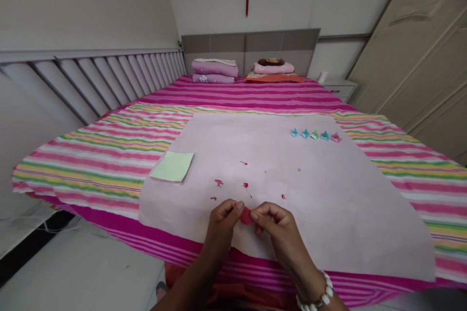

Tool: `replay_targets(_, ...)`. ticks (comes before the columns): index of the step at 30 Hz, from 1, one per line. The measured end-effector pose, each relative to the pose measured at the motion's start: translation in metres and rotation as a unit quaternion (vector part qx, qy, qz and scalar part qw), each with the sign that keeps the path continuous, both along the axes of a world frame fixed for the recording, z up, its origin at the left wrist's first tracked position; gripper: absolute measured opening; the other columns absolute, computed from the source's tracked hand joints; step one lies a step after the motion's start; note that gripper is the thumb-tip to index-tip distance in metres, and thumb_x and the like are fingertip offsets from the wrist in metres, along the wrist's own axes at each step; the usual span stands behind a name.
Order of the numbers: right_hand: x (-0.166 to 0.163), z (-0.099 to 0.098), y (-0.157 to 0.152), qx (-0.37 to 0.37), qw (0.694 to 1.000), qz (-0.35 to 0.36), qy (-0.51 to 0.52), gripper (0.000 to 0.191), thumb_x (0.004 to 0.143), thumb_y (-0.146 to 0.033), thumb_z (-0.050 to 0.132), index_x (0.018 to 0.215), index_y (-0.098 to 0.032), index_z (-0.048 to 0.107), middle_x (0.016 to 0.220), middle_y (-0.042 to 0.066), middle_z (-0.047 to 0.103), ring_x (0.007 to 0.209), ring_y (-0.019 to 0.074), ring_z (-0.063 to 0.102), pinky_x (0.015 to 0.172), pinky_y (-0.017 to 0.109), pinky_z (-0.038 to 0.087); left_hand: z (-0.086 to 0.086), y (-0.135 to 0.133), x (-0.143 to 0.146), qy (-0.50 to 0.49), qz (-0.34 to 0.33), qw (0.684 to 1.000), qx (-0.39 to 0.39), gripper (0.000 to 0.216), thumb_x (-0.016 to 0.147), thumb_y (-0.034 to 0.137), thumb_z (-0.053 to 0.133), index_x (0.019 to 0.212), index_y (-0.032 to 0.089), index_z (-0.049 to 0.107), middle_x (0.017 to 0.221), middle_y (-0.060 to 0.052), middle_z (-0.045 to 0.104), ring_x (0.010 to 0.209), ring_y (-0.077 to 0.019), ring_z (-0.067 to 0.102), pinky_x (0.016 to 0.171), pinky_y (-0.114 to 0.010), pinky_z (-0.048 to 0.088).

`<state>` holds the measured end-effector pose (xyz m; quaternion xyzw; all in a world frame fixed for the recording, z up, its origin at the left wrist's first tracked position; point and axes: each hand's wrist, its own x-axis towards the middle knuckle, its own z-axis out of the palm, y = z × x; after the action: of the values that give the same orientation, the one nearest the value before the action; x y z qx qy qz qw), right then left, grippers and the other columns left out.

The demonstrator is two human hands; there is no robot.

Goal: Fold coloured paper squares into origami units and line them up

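Note:
A small red folded paper piece (246,215) is pinched between both my hands above the near edge of a pale pink sheet (328,194) spread on the bed. My left hand (223,221) grips its left side with fingers closed. My right hand (274,223), with a white bead bracelet at the wrist, pinches its right side. Several tiny red paper scraps (219,182) lie on the sheet just beyond my hands.
A stack of square papers with a light green top (172,166) lies to the left. A row of small folded paper shapes (314,134) sits at the far right of the sheet. The striped bedspread (109,146) covers the bed; folded bedding (214,71) lies at the headboard.

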<state>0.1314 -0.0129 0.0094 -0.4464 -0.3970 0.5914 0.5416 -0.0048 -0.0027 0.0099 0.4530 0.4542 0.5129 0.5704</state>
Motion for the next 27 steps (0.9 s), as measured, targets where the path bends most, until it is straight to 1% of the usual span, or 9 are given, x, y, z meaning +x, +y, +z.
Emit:
replay_targets(5,0.0,-0.001,0.0,-0.015,1.0,-0.006,0.0,0.022,0.062,-0.032,0.08,0.058,-0.016,0.067,0.046,-0.003,0.057,0.043,0.0085,0.047,0.049,0.022,0.034,-0.003,0.001,0.001,0.02,0.015,1.0,-0.014,0.039,0.084,0.042,0.054,0.054,0.017,0.051,0.054,0.004,0.044,0.057,-0.0114,0.038,0.058,-0.024,0.031)
replay_targets(10,0.001,-0.002,0.002,-0.027,0.999,-0.029,0.013,0.022,0.064,-0.033,0.078,0.058,-0.016,0.067,0.041,-0.004,0.055,0.042,0.0077,0.044,0.05,0.022,0.031,-0.002,0.003,0.003,0.067,-0.018,0.997,-0.015,0.034,0.079,0.043,0.058,0.058,0.017,0.053,0.053,0.004,0.044,0.055,-0.0115,0.037,0.055,-0.025,0.03)
replay_targets(14,0.002,-0.002,0.001,-0.048,0.998,-0.018,0.037,0.021,0.062,-0.034,0.08,0.063,-0.015,0.07,0.045,-0.002,0.059,0.045,0.0093,0.048,0.053,0.024,0.035,-0.001,0.002,0.002,0.098,-0.01,0.995,0.013,0.034,0.079,0.041,0.057,0.055,0.018,0.049,0.053,0.005,0.041,0.055,-0.0116,0.037,0.056,-0.025,0.03)
replay_targets(16,0.002,-0.002,0.001,-0.059,0.997,-0.002,0.05,0.022,0.063,-0.035,0.079,0.065,-0.015,0.072,0.049,0.0,0.062,0.049,0.0109,0.051,0.055,0.024,0.036,-0.002,0.002,0.001,0.081,0.003,0.997,0.008,0.037,0.08,0.043,0.055,0.053,0.018,0.047,0.053,0.004,0.04,0.056,-0.0117,0.037,0.057,-0.025,0.03)
replay_targets(18,0.002,-0.003,0.0,-0.063,0.997,0.006,0.047,0.023,0.064,-0.036,0.078,0.062,-0.015,0.07,0.049,0.0,0.061,0.049,0.0109,0.05,0.055,0.024,0.036,-0.003,0.003,0.001,0.048,0.006,0.999,-0.008,0.04,0.08,0.044,0.055,0.052,0.018,0.045,0.051,0.004,0.038,0.055,-0.0114,0.035,0.056,-0.025,0.029)
replay_targets(21,0.002,-0.005,0.001,-0.06,0.998,-0.009,0.029,0.027,0.062,-0.036,0.079,0.054,-0.015,0.064,0.046,-0.002,0.056,0.044,0.0087,0.043,0.051,0.024,0.032,-0.007,0.006,0.002,0.009,0.011,0.999,-0.034,0.042,0.078,0.045,0.058,0.05,0.018,0.042,0.05,0.005,0.036,0.052,-0.0105,0.033,0.053,-0.025,0.027)
replay_targets(23,0.002,-0.006,0.002,-0.066,0.997,-0.023,0.039,0.028,0.061,-0.035,0.08,0.052,-0.015,0.063,0.045,-0.003,0.055,0.042,0.0076,0.039,0.048,0.023,0.029,-0.008,0.008,0.002,0.0,0.002,0.999,-0.052,0.04,0.077,0.045,0.059,0.051,0.018,0.045,0.05,0.005,0.038,0.052,-0.0105,0.035,0.053,-0.025,0.028)
replay_targets(25,0.003,-0.006,0.004,-0.085,0.993,-0.032,0.076,0.027,0.06,-0.033,0.08,0.052,-0.015,0.063,0.047,-0.002,0.055,0.042,0.0071,0.038,0.047,0.023,0.029,-0.007,0.01,0.0,-0.011,-0.026,0.998,-0.063,0.036,0.078,0.047,0.058,0.06,0.016,0.056,0.057,0.001,0.048,0.057,-0.0123,0.043,0.055,-0.025,0.032)
replay_targets(27,0.005,-0.005,0.006,-0.111,0.985,-0.034,0.126,0.024,0.058,-0.029,0.081,0.052,-0.015,0.063,0.048,-0.002,0.056,0.042,0.0075,0.039,0.046,0.023,0.031,-0.004,0.012,-0.002,-0.041,-0.051,0.996,-0.068,0.037,0.079,0.05,0.057,0.083,0.015,0.067,0.071,-0.003,0.058,0.067,-0.0148,0.051,0.058,-0.025,0.036)
